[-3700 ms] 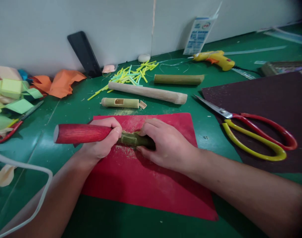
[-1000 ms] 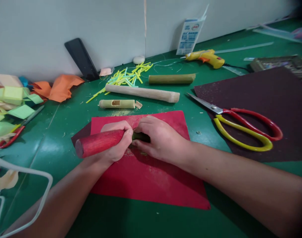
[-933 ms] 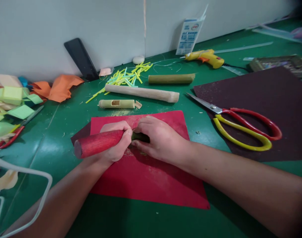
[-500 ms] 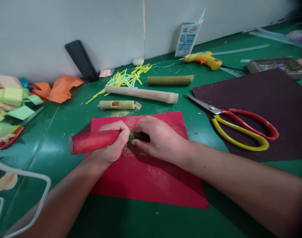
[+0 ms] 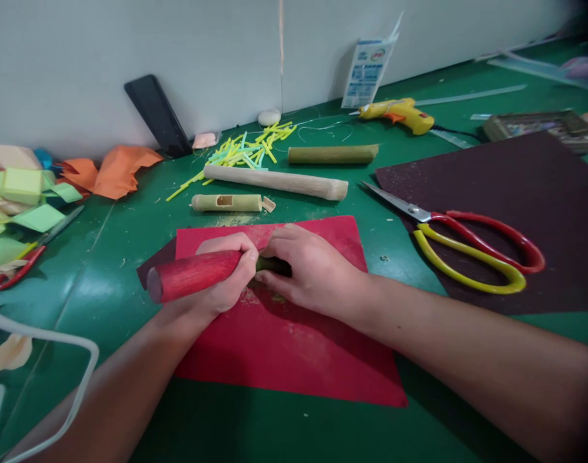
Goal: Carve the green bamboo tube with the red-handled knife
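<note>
My left hand (image 5: 231, 276) is wrapped round the thick red wooden handle (image 5: 195, 275) of a tool, whose working end is hidden by my fingers. The handle's butt points left. My right hand (image 5: 308, 263) grips a green bamboo piece (image 5: 275, 265), and much of it is covered by the fingers. Both hands meet over a red sheet (image 5: 294, 347) strewn with pale dust and shavings. Just beyond the sheet lie a short bamboo tube (image 5: 226, 203) with a rectangular notch, a small loose chip (image 5: 269, 204) and a longer pale stick (image 5: 279, 182).
Large scissors (image 5: 448, 238) lie on a dark sheet (image 5: 506, 180) at right. Behind are a green bamboo length (image 5: 332, 155), a yellow glue gun (image 5: 400, 117), cut straws (image 5: 246, 151) and a phone (image 5: 159, 116) against the wall. Folded papers (image 5: 24, 186) and a white wire frame (image 5: 89, 360) occupy the left.
The red handle and my left hand have shifted slightly right, toward my right hand. My right hand stays in place on the bamboo.
</note>
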### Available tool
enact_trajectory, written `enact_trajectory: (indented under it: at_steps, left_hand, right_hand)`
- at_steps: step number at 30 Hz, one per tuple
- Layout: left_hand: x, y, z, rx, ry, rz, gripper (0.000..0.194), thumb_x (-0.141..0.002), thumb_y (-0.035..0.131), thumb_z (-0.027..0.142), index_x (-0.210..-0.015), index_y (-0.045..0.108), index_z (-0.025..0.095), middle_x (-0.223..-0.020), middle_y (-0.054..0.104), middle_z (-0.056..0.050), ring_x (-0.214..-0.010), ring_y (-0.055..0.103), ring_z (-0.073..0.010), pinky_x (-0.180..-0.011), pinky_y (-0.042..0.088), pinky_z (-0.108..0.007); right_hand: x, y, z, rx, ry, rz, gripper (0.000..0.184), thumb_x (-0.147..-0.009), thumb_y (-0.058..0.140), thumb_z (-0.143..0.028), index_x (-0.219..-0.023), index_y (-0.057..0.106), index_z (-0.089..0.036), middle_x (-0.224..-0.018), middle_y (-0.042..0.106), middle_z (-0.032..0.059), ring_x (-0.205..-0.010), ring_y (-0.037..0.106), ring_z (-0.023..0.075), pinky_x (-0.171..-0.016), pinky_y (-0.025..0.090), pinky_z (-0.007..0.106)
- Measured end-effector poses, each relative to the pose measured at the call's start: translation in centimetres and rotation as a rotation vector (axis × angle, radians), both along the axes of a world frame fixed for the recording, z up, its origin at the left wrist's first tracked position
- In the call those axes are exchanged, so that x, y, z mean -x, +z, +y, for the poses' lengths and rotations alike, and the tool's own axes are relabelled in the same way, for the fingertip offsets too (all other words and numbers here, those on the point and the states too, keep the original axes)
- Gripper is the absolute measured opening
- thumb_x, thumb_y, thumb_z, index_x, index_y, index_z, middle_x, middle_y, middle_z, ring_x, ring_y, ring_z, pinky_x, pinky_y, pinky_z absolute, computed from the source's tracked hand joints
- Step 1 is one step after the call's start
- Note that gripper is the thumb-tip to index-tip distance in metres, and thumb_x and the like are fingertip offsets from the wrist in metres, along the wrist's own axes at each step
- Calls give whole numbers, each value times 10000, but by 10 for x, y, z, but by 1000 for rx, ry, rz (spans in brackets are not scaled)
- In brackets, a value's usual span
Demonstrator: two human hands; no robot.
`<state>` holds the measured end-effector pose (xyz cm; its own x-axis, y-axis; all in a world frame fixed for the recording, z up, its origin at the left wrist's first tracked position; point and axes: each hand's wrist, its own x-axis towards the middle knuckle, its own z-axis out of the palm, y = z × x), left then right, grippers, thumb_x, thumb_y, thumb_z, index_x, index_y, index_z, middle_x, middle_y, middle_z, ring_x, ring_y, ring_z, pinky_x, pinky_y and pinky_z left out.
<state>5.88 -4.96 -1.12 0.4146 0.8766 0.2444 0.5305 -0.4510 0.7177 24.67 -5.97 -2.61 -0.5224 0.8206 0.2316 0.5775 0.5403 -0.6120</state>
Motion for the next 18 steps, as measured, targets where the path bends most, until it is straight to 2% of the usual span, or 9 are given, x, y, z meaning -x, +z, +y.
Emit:
enact_trajectory:
  at_steps: [5,10,14,18]
  left_hand:
    - [1,0,-3,-55,-43,2,272,-867,512,214,-596,496,196,-559,544,36,-534,470,-97,-526,371,-239]
    - [5,1,-5,-94,-133,71,268,-828,524,234,-562,500,208,-558,564,13,-563,512,-130,-583,403,-289]
    - [9,-2,-5,49,-90,-57,283,-908,496,261,-630,512,209,-631,588,6,-612,539,-136,-582,424,-281]
    - [7,-5,-4,32,-13,-116,253,-913,522,243,-664,539,204,-651,595,16,-623,548,-128,-591,432,-268]
  right_hand:
    - [-1,0,1,23,30,-2,143,-916,653,-239,-938,699,-105,-955,710,114,-939,599,226,-861,464,353]
    - [-2,0,2,17,32,12,106,-907,656,-215,-923,702,-121,-944,716,101,-933,603,221,-859,459,355]
    - [0,0,1,0,9,-12,114,-901,650,-240,-872,680,-135,-911,690,100,-918,588,228,-845,461,365]
    - [2,-2,-3,-58,-27,-9,140,-836,681,-238,-923,639,-137,-1003,661,122,-964,572,243,-844,467,368]
